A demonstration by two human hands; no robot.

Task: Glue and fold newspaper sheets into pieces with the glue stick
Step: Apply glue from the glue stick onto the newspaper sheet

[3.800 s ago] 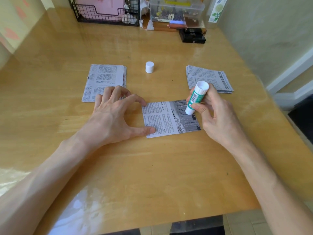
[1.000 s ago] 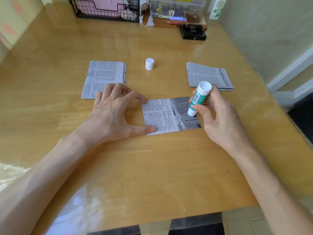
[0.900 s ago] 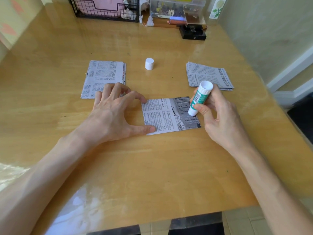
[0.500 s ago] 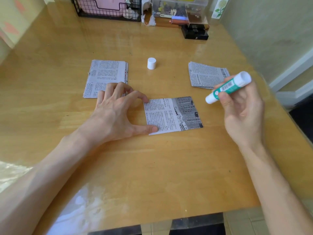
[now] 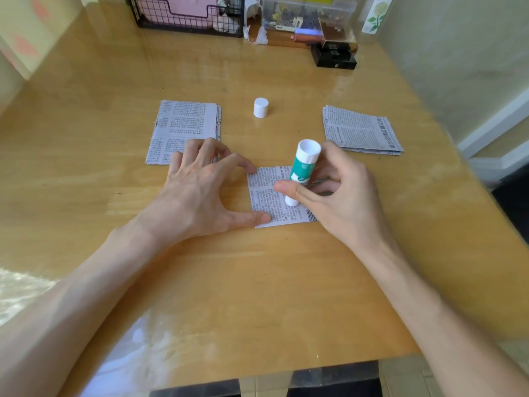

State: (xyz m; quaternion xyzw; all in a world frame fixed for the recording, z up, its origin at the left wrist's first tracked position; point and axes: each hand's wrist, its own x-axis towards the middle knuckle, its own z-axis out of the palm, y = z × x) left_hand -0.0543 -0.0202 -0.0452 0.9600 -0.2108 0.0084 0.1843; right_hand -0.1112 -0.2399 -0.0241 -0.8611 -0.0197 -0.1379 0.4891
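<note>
A small folded newspaper piece lies at the middle of the wooden table. My left hand presses its left edge down with thumb and index fingertips spread. My right hand grips the green and white glue stick, held nearly upright with its tip down on the middle of the piece. That hand covers the right half of the piece. The white glue cap stands farther back.
A pile of newspaper pieces lies at the left, partly under my left fingers, and another pile at the right. At the far edge stand a black wire basket, a clear plastic box and a black box.
My right hand had lifted the glue stick away to the right half a second ago. It has come back and set the tip on the left-middle of the piece. My left hand stayed put.
</note>
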